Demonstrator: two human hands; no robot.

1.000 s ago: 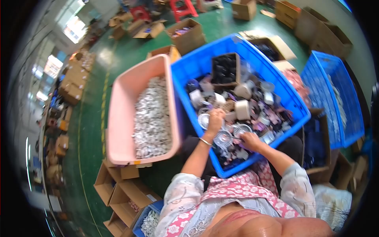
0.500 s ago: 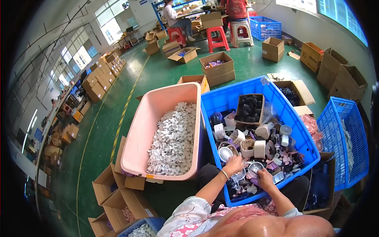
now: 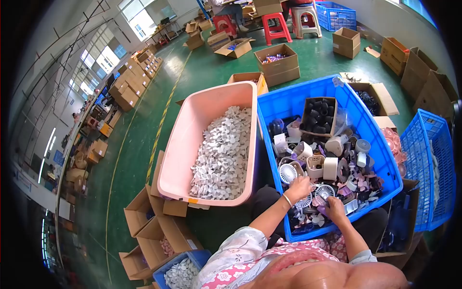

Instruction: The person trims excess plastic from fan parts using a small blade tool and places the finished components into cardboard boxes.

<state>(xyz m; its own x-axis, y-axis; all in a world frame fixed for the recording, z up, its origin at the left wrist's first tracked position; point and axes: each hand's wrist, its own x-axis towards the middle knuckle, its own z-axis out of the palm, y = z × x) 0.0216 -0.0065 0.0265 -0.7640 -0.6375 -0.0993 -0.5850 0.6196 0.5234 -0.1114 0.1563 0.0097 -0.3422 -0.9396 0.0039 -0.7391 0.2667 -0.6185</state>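
My left hand [image 3: 300, 188] is closed, its fingers over a white round fan grille [image 3: 304, 200]. Held in my right hand [image 3: 334, 210] is a second white fan grille [image 3: 323, 192], the thumb at its lower edge and something purple under the fingers. The two grilles are side by side above the near part of a blue crate [image 3: 380, 192]. Another round grille [image 3: 288, 173] lies just beyond my left hand. Beige plastic housings [image 3: 315, 165] and mixed small parts fill the crate around them. The undersides of both held pieces are hidden.
Left of the crate stands a pink tub [image 3: 180, 144] of small white parts [image 3: 224, 154]. A carton of black parts [image 3: 318, 115] sits inside the crate. Open cartons [image 3: 161, 245] and a blue basket [image 3: 426, 168] flank me. Stools [image 3: 275, 29] and seated people are at the back.
The view has tilted down and turned slightly, so the scene sits further right and higher. Both hands stay at the same grilles, with little visible movement.
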